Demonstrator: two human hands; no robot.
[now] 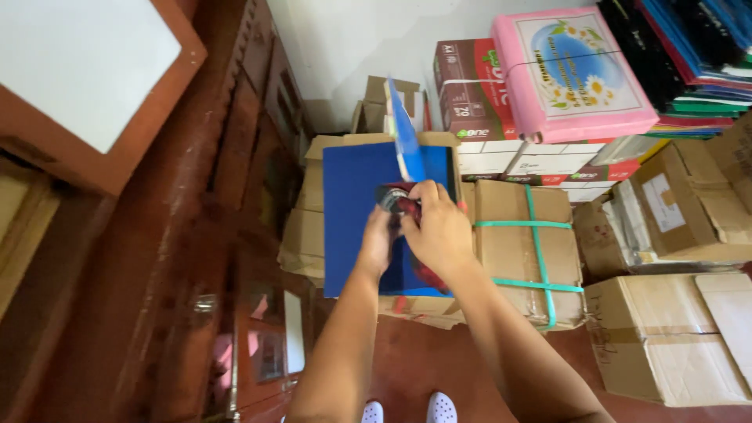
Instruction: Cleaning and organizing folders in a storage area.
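Observation:
A large blue sheet or folder lies on top of a stack of cardboard boxes in front of me. A second blue board stands on edge above it, tilted. My left hand and my right hand meet over the blue sheet, both closed around a small dark red and grey object, which is partly hidden by my fingers. My forearms reach in from the bottom of the view.
A brown wooden cabinet with glass doors stands at the left. A carton bound with green straps sits at the right, with more cartons beyond. Paper ream boxes, a pink pack and stacked coloured folders fill the back.

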